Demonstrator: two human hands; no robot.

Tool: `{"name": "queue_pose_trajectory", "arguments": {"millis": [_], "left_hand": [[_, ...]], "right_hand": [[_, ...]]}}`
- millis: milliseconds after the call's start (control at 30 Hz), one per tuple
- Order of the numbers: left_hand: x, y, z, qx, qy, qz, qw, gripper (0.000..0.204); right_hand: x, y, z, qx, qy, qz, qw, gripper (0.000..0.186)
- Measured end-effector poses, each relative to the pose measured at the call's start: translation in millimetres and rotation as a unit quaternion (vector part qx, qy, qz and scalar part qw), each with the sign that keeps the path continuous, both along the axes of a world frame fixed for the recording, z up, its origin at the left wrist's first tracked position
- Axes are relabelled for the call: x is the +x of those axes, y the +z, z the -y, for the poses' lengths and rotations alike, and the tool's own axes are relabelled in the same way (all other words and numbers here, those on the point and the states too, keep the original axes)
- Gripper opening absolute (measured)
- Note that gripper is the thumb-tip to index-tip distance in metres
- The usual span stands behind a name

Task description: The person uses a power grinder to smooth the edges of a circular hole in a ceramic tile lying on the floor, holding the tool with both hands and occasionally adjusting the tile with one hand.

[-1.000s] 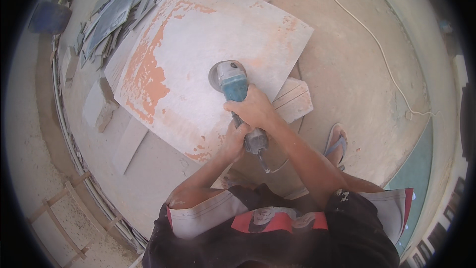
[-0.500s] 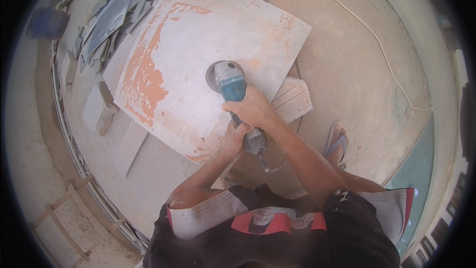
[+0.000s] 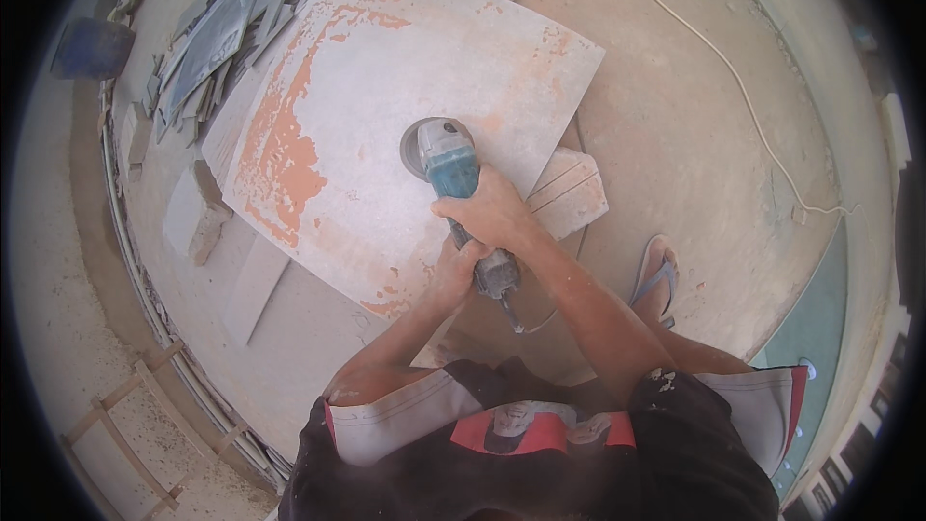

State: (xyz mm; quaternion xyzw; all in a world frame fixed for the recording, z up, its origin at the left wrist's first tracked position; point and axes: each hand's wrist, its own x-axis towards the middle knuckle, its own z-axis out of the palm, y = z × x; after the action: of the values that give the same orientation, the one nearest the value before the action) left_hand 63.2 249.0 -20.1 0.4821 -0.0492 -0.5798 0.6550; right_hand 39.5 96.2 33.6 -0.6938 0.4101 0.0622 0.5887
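My right hand (image 3: 492, 212) grips the teal angle grinder (image 3: 453, 178). My left hand (image 3: 453, 275) clamps its rear. Its disc rests on the large tile (image 3: 386, 87).

1. We see a dusty tan floor (image 3: 694, 135) in bright light.
2. A white cord (image 3: 733, 87) runs across its far right part.
3. Grey broken tile pieces (image 3: 217, 34) lie piled at the far left.
4. A wooden frame (image 3: 135, 425) sits at the near left.
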Motion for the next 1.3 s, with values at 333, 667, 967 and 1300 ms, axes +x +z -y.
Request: {"name": "queue_pose_trajectory", "arguments": {"millis": [333, 667, 967, 1300], "left_hand": [[0, -2, -2, 0.010, -0.020, 0.029, 0.999, 0.048], [6, -18, -7, 0.015, -0.044, 0.059, 0.997, 0.046], [3, -9, -20, 0.032, -0.034, 0.094, 0.994, 0.047], [9, -1, -17, 0.036, -0.062, 0.084, 0.994, 0.047]], "right_hand": [[-4, 7, -2, 0.005, -0.011, 0.000, 1.000, 0.065], [-4, -2, -7, 0.009, -0.021, 0.017, 1.000, 0.065], [-10, -14, -19, 0.008, -0.030, 0.023, 0.999, 0.058], [-9, -8, -15, 0.025, -0.043, 0.029, 0.998, 0.053]]}}
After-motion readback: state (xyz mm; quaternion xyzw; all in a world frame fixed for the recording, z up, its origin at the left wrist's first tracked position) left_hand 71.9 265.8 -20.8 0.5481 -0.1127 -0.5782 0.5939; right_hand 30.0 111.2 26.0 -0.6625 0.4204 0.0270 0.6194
